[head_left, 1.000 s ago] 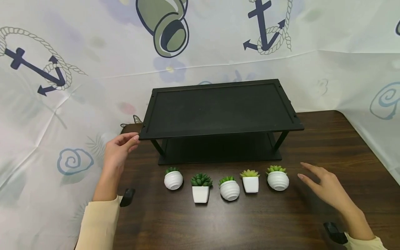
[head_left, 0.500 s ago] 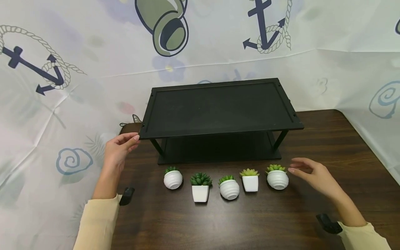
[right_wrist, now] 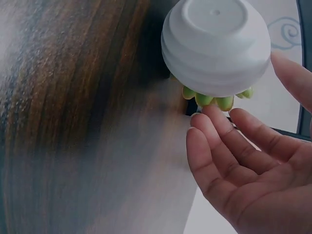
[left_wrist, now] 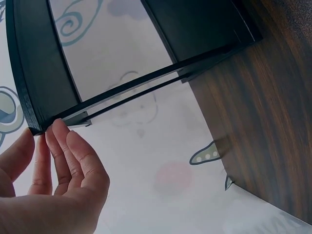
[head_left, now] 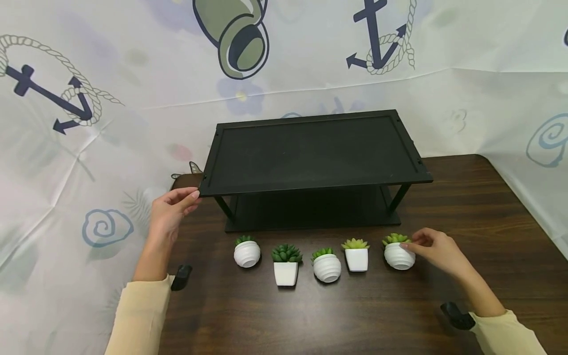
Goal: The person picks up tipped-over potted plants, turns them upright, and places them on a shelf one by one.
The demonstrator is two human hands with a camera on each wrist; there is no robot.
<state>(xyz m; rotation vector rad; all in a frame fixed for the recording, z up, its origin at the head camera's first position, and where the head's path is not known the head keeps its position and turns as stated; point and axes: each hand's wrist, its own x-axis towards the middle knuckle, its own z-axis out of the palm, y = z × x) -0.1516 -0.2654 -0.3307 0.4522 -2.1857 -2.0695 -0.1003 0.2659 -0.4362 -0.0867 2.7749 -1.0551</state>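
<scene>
A black two-tier shelf (head_left: 310, 153) stands on the wooden table. My left hand (head_left: 170, 209) pinches its front left top corner between thumb and fingertips, seen close in the left wrist view (left_wrist: 63, 170). In front of the shelf, a row of small potted succulents lies tipped, pot bases toward me. At the row's right end, my right hand (head_left: 437, 249) pinches a round white potted succulent (head_left: 399, 256). In the right wrist view, the thumb touches the ribbed pot (right_wrist: 217, 53) and the fingertips meet its green leaves (right_wrist: 224, 102).
Left of the held plant lie a square-potted light green succulent (head_left: 357, 259), a round-potted one (head_left: 327, 267), a square-potted dark green one (head_left: 286, 271) and another round-potted one (head_left: 246, 254). A printed cloth (head_left: 284, 49) hangs behind the table (head_left: 355, 315).
My right hand has moved left to the rightmost potted succulent and taken hold of it, shifting it slightly right. My left hand stays at the shelf corner.
</scene>
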